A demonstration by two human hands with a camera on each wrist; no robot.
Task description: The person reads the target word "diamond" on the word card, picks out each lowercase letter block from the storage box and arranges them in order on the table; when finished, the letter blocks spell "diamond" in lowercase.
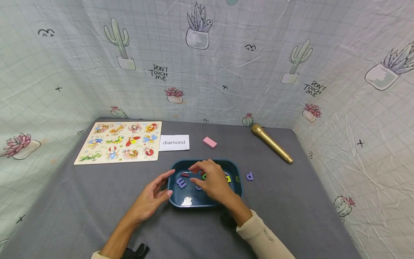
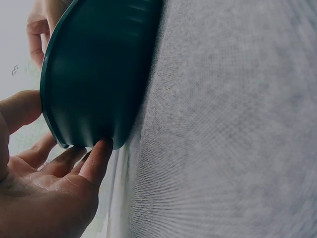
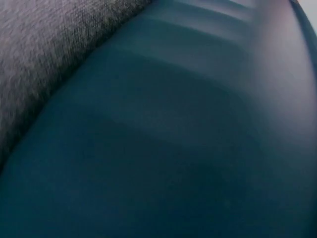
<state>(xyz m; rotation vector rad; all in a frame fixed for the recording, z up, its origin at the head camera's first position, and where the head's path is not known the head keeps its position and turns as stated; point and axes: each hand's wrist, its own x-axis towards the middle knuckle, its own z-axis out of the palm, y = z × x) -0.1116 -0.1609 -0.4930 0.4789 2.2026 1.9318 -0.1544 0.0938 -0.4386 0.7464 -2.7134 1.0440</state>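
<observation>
My left hand (image 1: 149, 199) holds the left end of the dark teal tray (image 1: 210, 205). In the left wrist view, the thumb is at the tray's rim and the fingers lie against its outer wall. Over the middle of the tray is my right hand (image 1: 211, 180), fingers bent loosely, with a gap between thumb and fingertips. Inside the tray are a purple letter m (image 1: 181, 183), a dark red piece (image 1: 185, 175), a green letter (image 1: 204, 176) and a yellow letter (image 1: 228, 178). The right hand partly covers another purple letter (image 1: 198, 187). The right wrist view shows only tray wall and cloth.
A purple letter (image 1: 249, 176) lies on the grey cloth right of the tray. Behind the tray are a card reading "diamond" (image 1: 174, 142) and a pink block (image 1: 210, 142). An insect puzzle board (image 1: 119, 143) is at left, a gold microphone (image 1: 271, 144) at right.
</observation>
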